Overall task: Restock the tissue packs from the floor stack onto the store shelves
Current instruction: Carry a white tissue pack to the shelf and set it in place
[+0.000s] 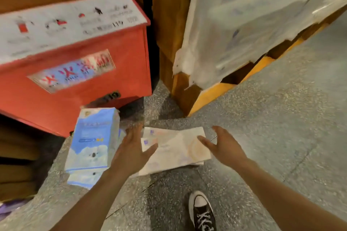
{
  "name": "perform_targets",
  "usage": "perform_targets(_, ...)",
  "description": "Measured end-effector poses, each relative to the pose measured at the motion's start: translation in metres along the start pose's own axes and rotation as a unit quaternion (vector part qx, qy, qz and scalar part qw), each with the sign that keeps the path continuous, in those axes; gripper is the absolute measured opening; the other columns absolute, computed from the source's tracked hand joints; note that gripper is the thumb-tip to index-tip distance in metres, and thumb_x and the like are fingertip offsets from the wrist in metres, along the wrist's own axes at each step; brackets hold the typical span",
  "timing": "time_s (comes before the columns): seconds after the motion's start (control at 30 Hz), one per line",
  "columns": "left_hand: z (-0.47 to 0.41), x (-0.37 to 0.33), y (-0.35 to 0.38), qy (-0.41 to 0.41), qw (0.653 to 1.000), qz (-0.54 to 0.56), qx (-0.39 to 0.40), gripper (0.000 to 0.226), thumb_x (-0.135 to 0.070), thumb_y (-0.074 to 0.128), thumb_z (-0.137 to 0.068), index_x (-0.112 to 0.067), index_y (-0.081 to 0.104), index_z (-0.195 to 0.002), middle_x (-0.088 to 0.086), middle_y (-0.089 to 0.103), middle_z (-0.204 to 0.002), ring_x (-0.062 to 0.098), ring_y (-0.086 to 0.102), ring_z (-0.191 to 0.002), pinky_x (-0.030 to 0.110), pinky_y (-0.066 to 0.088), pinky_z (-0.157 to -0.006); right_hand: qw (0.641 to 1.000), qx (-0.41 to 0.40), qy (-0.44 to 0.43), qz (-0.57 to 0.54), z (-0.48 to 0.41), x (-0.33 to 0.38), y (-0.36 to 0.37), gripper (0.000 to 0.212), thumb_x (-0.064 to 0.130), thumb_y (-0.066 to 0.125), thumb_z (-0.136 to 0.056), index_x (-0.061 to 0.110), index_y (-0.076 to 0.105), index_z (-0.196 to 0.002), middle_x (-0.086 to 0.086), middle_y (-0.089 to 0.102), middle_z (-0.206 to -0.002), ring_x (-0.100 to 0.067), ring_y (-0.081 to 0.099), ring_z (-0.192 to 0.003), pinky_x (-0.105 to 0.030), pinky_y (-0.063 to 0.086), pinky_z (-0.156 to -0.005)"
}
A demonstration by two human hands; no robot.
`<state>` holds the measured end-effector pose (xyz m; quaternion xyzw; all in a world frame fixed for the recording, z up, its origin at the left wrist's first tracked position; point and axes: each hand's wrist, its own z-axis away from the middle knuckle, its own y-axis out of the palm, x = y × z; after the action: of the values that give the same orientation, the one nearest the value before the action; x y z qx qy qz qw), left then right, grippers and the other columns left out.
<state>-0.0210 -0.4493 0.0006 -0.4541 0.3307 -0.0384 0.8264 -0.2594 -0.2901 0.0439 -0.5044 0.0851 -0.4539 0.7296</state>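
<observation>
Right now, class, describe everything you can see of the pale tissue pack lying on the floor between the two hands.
The pale tissue pack is a flat, soft-looking rectangle in cream wrap with small purple marks at its left end and a faint orange print to the right. It lies flat on the speckled grey floor, beside the blue packs. The left hand and right hand, both open, flank its ends; contact is unclear.
</observation>
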Motion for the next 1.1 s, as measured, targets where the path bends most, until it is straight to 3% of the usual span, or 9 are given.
perform_targets(0.13,-0.062,0.062,0.083,-0.096,0.995,0.03,0.023,0.096,-0.059,0.059,-0.089,-0.01,0.011,-0.157,0.012,0.028,-0.159,0.03,0.034,-0.142,0.04,0.034,-0.109,0.999,0.027,0.027,-0.005,-0.091,-0.046,0.079,0.085,0.068,0.057,-0.087,0.015,0.035,-0.15,-0.012,0.044,-0.15,-0.03,0.049,-0.132,-0.039,0.043,-0.101)
perform_targets(0.27,-0.098,0.107,0.138,-0.167,0.983,0.05,0.06,0.106,-0.063,0.058,-0.087,-0.008,0.0,-0.157,0.012,0.025,-0.158,0.034,0.038,-0.139,0.042,0.039,-0.104,0.997,0.057,0.049,0.001,-0.156,-0.071,0.133,0.102,0.07,0.064,-0.08,0.013,0.024,-0.155,-0.013,0.037,-0.153,-0.033,0.047,-0.134,-0.043,0.044,-0.102)
perform_targets(0.37,-0.114,0.132,0.164,-0.209,0.963,0.144,0.093,0.1,-0.075,0.065,-0.074,-0.022,0.026,-0.15,0.002,0.047,-0.142,0.025,0.054,-0.123,0.04,0.048,-0.097,0.982,0.076,0.137,-0.104,-0.19,-0.085,0.157,0.115,0.078,0.076,-0.061,0.008,0.035,-0.143,-0.01,0.06,-0.122,-0.031,0.065,-0.109,-0.034,0.053,-0.076)
perform_targets(0.47,-0.121,0.154,0.183,-0.23,0.936,0.251,0.088,0.098,-0.092,0.069,-0.047,-0.035,0.057,-0.125,-0.011,0.069,-0.118,0.012,0.068,-0.102,0.043,0.057,-0.09,0.957,0.102,0.177,-0.203,-0.201,-0.093,0.163,0.086,0.069,0.084,-0.058,-0.001,0.066,-0.106,-0.005,0.077,-0.081,-0.022,0.075,-0.068,-0.027,0.056,-0.052)
perform_targets(0.57,-0.114,0.149,0.184,-0.249,0.929,0.266,0.068,0.092,-0.09,0.068,-0.05,-0.038,0.053,-0.124,-0.016,0.07,-0.108,0.01,0.068,-0.098,0.038,0.057,-0.084,0.948,0.117,0.164,-0.248,-0.192,-0.089,0.154,0.056,0.053,0.083,-0.071,0.006,0.073,-0.098,-0.005,0.078,-0.078,-0.024,0.076,-0.067,-0.03,0.058,-0.055)
perform_targets(0.77,-0.055,0.075,0.079,-0.26,0.924,0.281,-0.015,0.061,-0.064,0.08,-0.067,-0.036,0.049,-0.111,-0.014,0.064,-0.099,0.013,0.061,-0.092,0.03,0.048,-0.077,0.957,0.04,0.12,-0.261,-0.126,-0.033,0.074,0.044,0.051,0.083,-0.073,0.014,0.067,-0.093,-0.002,0.076,-0.072,-0.022,0.074,-0.065,-0.039,0.061,-0.066)
perform_targets(0.93,0.022,0.01,-0.064,-0.208,0.932,0.286,-0.077,0.07,-0.073,0.077,-0.063,-0.037,0.052,-0.117,-0.019,0.065,-0.105,0.011,0.063,-0.097,0.032,0.048,-0.082,0.951,-0.006,0.088,-0.296,-0.027,0.042,-0.053,0.059,0.056,0.084,-0.069,0.02,0.065,-0.112,-0.002,0.073,-0.098,-0.025,0.07,-0.09,-0.047,0.059,-0.084)
perform_targets(1.0,0.063,-0.017,-0.131,-0.166,0.937,0.298,-0.082,0.076,-0.082,0.073,-0.058,-0.038,0.058,-0.119,-0.022,0.07,-0.105,0.003,0.066,-0.096,0.036,0.054,-0.086,0.954,-0.024,0.062,-0.293,0.027,0.077,-0.117,0.054,0.052,0.082,-0.074,0.02,0.064,-0.114,0.002,0.071,-0.096,-0.021,0.068,-0.086,-0.043,0.057,-0.082)
perform_targets(1.1,0.14,-0.065,-0.237,-0.141,0.932,0.318,-0.1,0.062,-0.074,0.077,-0.062,-0.041,0.06,-0.112,-0.023,0.072,-0.099,-0.003,0.067,-0.088,0.035,0.056,-0.084,0.96,-0.038,0.022,-0.275,0.112,0.127,-0.21,0.056,0.057,0.079,-0.076,0.02,0.064,-0.115,0.002,0.072,-0.097,-0.021,0.069,-0.087,-0.045,0.058,-0.081)
